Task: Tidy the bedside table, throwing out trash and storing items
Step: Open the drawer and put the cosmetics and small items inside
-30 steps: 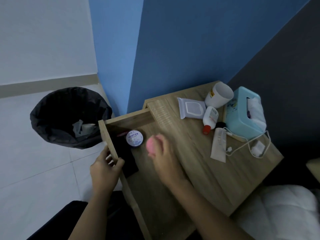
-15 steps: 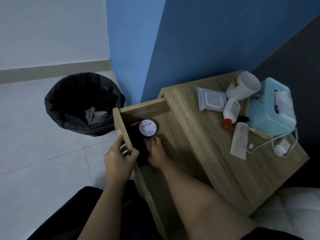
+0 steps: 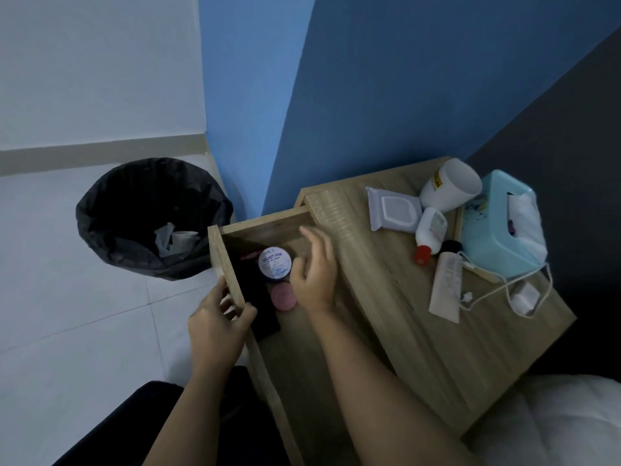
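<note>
Two bare hands work at the open drawer point(image 3: 235, 264) of a wooden bedside table point(image 3: 403, 348). Nearest, the left hand point(image 3: 215, 327) pinches the drawer's front panel, thumb inside and fingers outside. The right hand point(image 3: 314, 277) hovers over the drawer interior, palm turned left, fingers loosely spread and holding nothing. Just left of it, a round pink item point(image 3: 284, 296) lies flat on the drawer floor, touching a white-lidded cream jar point(image 3: 275, 263) beyond it; a flat black object point(image 3: 255, 297) runs lengthwise along the front panel. Farther back on the tabletop, a white tube point(image 3: 445, 287) and a red-capped bottle point(image 3: 430, 233) lie with long axes running near to far, beside a wipes pack point(image 3: 393, 210), a tipped white cup point(image 3: 450, 185), a teal tissue box point(image 3: 504, 227) and a white charger with cable point(image 3: 524, 297). On the floor, a black-lined bin point(image 3: 151, 216) holds trash.
</note>
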